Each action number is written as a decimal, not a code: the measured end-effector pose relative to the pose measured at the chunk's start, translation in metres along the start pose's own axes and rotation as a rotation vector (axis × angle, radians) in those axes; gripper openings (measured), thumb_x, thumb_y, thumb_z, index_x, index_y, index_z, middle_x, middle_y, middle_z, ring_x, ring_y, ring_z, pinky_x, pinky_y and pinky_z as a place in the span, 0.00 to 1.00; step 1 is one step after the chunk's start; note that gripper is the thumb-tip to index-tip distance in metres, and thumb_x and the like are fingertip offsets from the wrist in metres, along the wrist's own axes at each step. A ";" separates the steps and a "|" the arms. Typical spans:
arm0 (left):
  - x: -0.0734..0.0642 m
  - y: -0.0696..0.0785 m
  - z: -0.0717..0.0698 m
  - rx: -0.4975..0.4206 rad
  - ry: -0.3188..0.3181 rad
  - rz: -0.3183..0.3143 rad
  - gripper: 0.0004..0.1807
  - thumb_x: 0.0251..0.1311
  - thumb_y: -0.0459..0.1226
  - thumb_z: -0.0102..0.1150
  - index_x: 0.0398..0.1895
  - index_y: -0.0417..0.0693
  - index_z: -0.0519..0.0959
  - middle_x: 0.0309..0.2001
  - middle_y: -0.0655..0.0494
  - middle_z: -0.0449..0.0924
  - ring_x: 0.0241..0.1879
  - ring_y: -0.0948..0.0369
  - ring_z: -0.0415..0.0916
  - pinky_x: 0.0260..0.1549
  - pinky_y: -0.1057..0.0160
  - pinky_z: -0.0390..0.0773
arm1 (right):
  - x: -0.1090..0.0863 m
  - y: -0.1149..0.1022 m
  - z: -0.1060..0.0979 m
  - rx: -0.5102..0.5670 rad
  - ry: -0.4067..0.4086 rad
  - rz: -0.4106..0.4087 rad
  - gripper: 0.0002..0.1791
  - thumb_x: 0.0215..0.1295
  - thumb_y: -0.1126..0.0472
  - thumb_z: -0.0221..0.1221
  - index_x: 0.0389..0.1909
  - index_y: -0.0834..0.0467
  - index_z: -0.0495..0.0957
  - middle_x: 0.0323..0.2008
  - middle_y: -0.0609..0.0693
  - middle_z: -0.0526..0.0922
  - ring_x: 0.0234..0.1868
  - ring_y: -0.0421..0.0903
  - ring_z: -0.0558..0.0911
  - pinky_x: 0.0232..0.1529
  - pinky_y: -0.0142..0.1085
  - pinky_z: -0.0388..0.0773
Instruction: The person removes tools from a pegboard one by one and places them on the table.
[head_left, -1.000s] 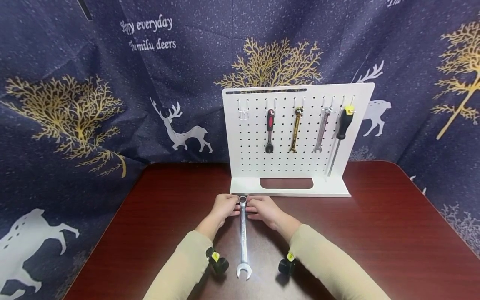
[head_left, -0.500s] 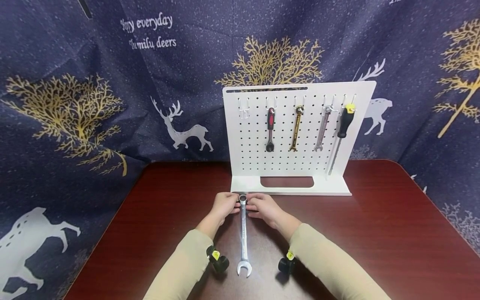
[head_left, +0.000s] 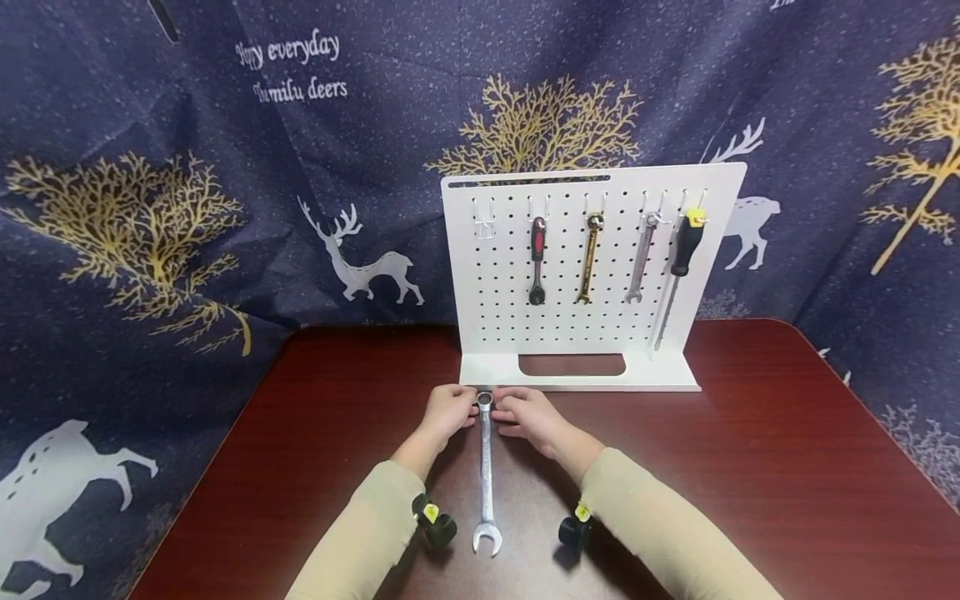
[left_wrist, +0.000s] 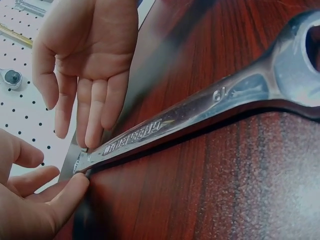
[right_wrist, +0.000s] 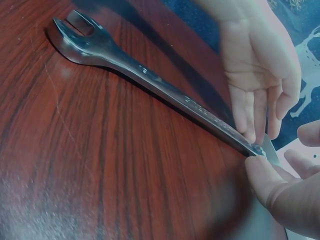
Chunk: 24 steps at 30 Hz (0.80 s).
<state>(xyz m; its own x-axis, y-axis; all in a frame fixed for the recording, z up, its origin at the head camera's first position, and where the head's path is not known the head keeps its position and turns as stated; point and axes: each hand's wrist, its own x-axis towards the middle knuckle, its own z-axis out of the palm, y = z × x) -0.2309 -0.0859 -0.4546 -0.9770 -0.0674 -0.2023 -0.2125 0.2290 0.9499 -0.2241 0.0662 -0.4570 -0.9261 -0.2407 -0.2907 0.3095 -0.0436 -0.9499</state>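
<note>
A large silver combination wrench lies lengthwise on the dark red table, its ring end toward the pegboard and its open jaw toward me. My left hand is on the left of the ring end, my right hand on the right. Both hold their fingers loosely extended, fingertips right at the ring. In the left wrist view, the left hand's fingertips meet the far end of the wrench, and the right hand's relaxed fingers reach down beside it. The right wrist view has the wrench between both hands' fingertips.
A white pegboard stands behind the hands, its base edge close to the ring end. On it hang a red-black ratchet, a gold wrench, a smaller silver wrench and a yellow-black screwdriver. White hooks project at upper left.
</note>
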 end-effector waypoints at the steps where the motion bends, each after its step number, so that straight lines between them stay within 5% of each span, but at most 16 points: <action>1: 0.000 0.000 0.000 0.013 0.005 0.017 0.16 0.60 0.32 0.47 0.45 0.29 0.79 0.41 0.39 0.80 0.34 0.58 0.80 0.34 0.62 0.84 | 0.000 -0.001 -0.001 -0.004 0.003 -0.003 0.22 0.61 0.68 0.47 0.56 0.71 0.70 0.54 0.66 0.75 0.48 0.50 0.80 0.51 0.47 0.80; 9: 0.000 0.007 -0.001 0.123 0.063 0.125 0.16 0.55 0.32 0.49 0.43 0.32 0.81 0.31 0.40 0.83 0.27 0.60 0.77 0.23 0.72 0.73 | -0.003 -0.005 -0.012 -0.072 0.009 -0.054 0.17 0.67 0.66 0.46 0.52 0.71 0.71 0.54 0.69 0.75 0.52 0.60 0.79 0.49 0.47 0.81; 19: 0.003 0.022 0.002 0.256 0.051 0.240 0.16 0.59 0.36 0.52 0.46 0.38 0.81 0.46 0.44 0.83 0.48 0.54 0.77 0.49 0.57 0.78 | -0.008 -0.017 -0.027 -0.182 0.038 -0.118 0.20 0.65 0.65 0.49 0.56 0.70 0.71 0.55 0.68 0.75 0.52 0.61 0.79 0.45 0.47 0.82; 24: 0.008 0.030 0.007 0.254 0.031 0.273 0.16 0.60 0.38 0.54 0.48 0.39 0.81 0.46 0.44 0.83 0.48 0.52 0.80 0.50 0.54 0.78 | -0.011 -0.024 -0.036 -0.262 0.083 -0.158 0.22 0.66 0.62 0.52 0.58 0.68 0.70 0.55 0.66 0.76 0.51 0.59 0.81 0.44 0.44 0.83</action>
<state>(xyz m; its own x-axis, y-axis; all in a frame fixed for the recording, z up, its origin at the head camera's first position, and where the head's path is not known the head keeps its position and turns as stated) -0.2452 -0.0728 -0.4291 -0.9981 0.0013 0.0617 0.0549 0.4756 0.8780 -0.2294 0.1048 -0.4352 -0.9760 -0.1704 -0.1356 0.1045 0.1798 -0.9781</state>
